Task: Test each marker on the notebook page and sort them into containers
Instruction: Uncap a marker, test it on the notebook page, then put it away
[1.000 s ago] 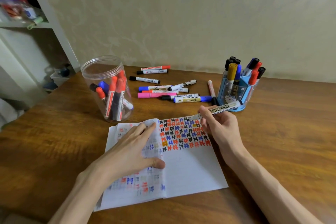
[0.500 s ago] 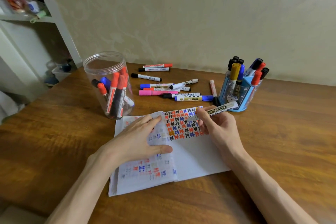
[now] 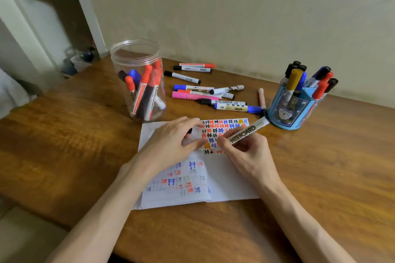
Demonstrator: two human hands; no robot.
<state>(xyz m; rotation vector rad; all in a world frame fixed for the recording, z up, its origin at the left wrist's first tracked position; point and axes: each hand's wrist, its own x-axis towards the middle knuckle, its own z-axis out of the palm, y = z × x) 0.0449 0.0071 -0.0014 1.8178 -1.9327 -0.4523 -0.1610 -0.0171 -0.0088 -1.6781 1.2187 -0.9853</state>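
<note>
Centrally, notebook (image 3: 230, 177) on wooden table (image 3: 64, 145); beige wall (image 3: 235, 6) behind.

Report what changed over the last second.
The left hand left its flat rest on the left page and moved right, fingers now curling beside the tip of the marker. The right hand keeps gripping the marker, drawn down over the coloured marks. Notebook, jar, holder and loose markers stayed.

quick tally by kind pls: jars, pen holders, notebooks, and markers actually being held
clear jar: 1
blue pen holder: 1
notebook: 1
whiteboard marker held in the right hand: 1
total: 4
</note>
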